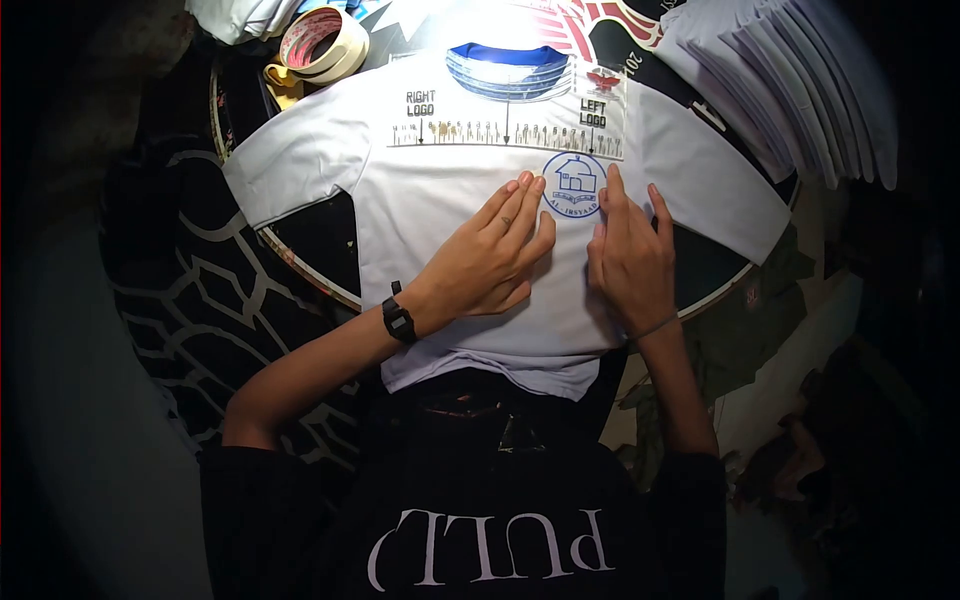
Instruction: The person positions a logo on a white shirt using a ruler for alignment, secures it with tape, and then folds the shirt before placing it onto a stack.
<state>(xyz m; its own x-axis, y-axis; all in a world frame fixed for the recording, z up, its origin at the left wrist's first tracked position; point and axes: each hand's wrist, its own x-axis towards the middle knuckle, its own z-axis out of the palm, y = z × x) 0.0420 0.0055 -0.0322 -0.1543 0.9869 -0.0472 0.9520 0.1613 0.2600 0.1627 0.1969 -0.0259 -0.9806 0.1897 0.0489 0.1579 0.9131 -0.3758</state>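
A white T-shirt (480, 210) lies spread out with its blue inner collar at the far side. Across its chest rests a clear logo placement ruler (505, 133) marked "RIGHT LOGO" and "LEFT LOGO". Just below the "LEFT LOGO" mark is a round blue emblem (575, 184) reading "AL-IRSYAAD". My left hand (495, 245), with a black watch on the wrist, has its fingers stretched out to the emblem's left edge. On the other side, my right hand (635, 250) is open, its index fingertip at the emblem's right edge. Neither hand grasps anything.
Rolls of tape (345, 50) stand at the upper left. A stack of folded white cloth (800, 80) sits at the upper right. Dark printed fabric (640, 60) lies behind the shirt. The round table's rim (310, 275) curves under the shirt.
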